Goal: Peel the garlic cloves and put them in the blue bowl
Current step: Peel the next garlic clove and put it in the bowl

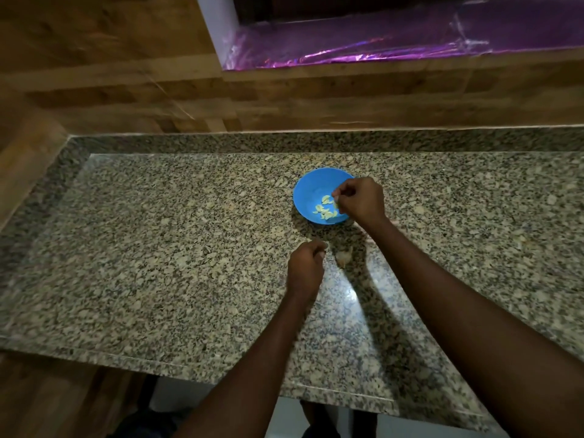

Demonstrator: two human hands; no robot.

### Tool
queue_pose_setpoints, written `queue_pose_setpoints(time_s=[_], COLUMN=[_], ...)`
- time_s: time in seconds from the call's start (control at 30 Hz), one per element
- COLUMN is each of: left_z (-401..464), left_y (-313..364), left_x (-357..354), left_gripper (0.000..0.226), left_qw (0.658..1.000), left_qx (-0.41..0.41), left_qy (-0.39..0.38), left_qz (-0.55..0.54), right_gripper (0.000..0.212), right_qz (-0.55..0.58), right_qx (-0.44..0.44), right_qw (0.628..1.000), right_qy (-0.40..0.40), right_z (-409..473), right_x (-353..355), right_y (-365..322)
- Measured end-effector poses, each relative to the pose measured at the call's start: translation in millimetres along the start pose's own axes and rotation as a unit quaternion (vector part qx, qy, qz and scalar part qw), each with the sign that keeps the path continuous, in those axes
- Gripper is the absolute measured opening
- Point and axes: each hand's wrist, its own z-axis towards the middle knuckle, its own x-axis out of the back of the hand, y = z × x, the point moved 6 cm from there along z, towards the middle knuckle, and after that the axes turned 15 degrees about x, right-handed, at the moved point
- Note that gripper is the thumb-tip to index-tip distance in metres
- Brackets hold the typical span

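The blue bowl [311, 191] sits on the granite counter [189, 248] near its middle, with several pale peeled garlic cloves [325, 210] in its bottom. My right hand [360, 200] hovers over the bowl's right rim, fingers curled, pinching a small pale clove [335, 203] at its tips. My left hand [305, 267] is nearer to me, below the bowl, fingers curled and pinching a thin bit of garlic skin [325, 246]. A clump of garlic and papery skin [343, 257] lies on the counter just right of my left hand.
A wooden wall [284, 99] rises behind the counter, with a purple foil-lined ledge [379, 45] above it. The counter's front edge [189, 365] runs below my forearms. More skin scraps [395, 223] lie right of my right wrist.
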Motion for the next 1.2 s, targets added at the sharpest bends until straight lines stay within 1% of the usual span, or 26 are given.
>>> queue_pose_setpoints(time_s=[0.07, 0.17, 0.2, 0.27, 0.33, 0.37, 0.4, 0.43, 0.47, 0.5, 0.57, 0.63, 0.77, 0.9, 1.0, 1.1, 1.2], left_z=[2.4, 1.2, 0.5, -0.4, -2.7, -4.0, -6.0, -9.7, -14.4, -20.0, -28.6, -36.3, -47.3, -55.3, -61.0, -65.2, -68.1], left_y=[8.5, 19.8, 20.7, 19.4, 15.8, 12.7, 8.8, 5.4, 3.9, 5.0, 10.8, 17.7, 32.6, 44.9, 49.9, 54.1, 57.7], left_x=[-6.3, -23.1, -27.1, -31.6, -29.6, -27.9, -27.1, -27.5, -27.8, -27.4, -23.7, -18.1, -7.4, 0.7, 4.0, 8.7, 11.3], left_gripper=[0.029, 0.038, 0.037, 0.029, 0.023, 0.022, 0.023, 0.023, 0.024, 0.025, 0.028, 0.030, 0.035, 0.039, 0.035, 0.027, 0.026], left_qw=[0.999, 0.992, 0.990, 0.990, 0.995, 0.996, 0.990, 0.977, 0.960, 0.946, 0.942, 0.948, 0.966, 0.969, 0.965, 0.963, 0.963], left_qx=[-0.001, -0.071, -0.088, -0.098, -0.079, -0.048, -0.006, 0.035, 0.065, 0.078, 0.058, 0.023, -0.061, -0.107, -0.109, -0.117, -0.124], left_qy=[-0.034, -0.082, -0.083, -0.070, -0.058, -0.067, -0.094, -0.130, -0.166, -0.193, -0.208, -0.202, -0.159, -0.149, -0.165, -0.162, -0.161], left_qz=[-0.012, 0.058, 0.075, 0.073, 0.017, -0.036, -0.100, -0.164, -0.217, -0.249, -0.255, -0.244, -0.195, -0.164, -0.175, -0.181, -0.176], right_gripper=[0.010, 0.014, 0.016, 0.016, 0.013, 0.012, 0.013, 0.015, 0.016, 0.014, 0.011, 0.018, 0.015, 0.016, 0.019, 0.016, 0.013], right_qz=[-0.013, -0.024, -0.031, -0.030, -0.002, 0.012, 0.031, 0.060, 0.108, 0.170, 0.277, 0.320, 0.362, 0.388, 0.378, 0.352, 0.328], right_qx=[0.014, 0.011, 0.007, -0.012, -0.058, -0.091, -0.128, -0.168, -0.208, -0.243, -0.276, -0.271, -0.254, -0.268, -0.274, -0.253, -0.230], right_qw=[1.000, 1.000, 0.999, 0.998, 0.995, 0.993, 0.990, 0.983, 0.972, 0.955, 0.920, 0.908, 0.897, 0.882, 0.884, 0.901, 0.916], right_qy=[-0.004, 0.003, 0.014, 0.052, 0.079, 0.075, 0.061, 0.040, 0.021, 0.008, -0.013, -0.025, -0.025, -0.022, -0.018, -0.026, -0.029], right_z=[4.4, -2.7, -8.3, -27.1, -54.1, -69.6, -85.1, -100.4, -113.9, -125.5, -139.2, -143.5, -145.5, -145.4, -145.3, -144.8, -144.3], right_x=[-4.1, -2.7, 0.1, 9.8, 18.4, 20.5, 20.2, 18.2, 14.4, 11.0, 5.9, 5.6, 15.4, 23.8, 31.1, 38.9, 43.5], right_y=[-1.2, 4.1, 8.5, 21.5, 42.2, 54.5, 67.1, 77.3, 84.4, 86.4, 78.5, 66.6, 47.3, 37.7, 33.2, 29.0, 25.9])
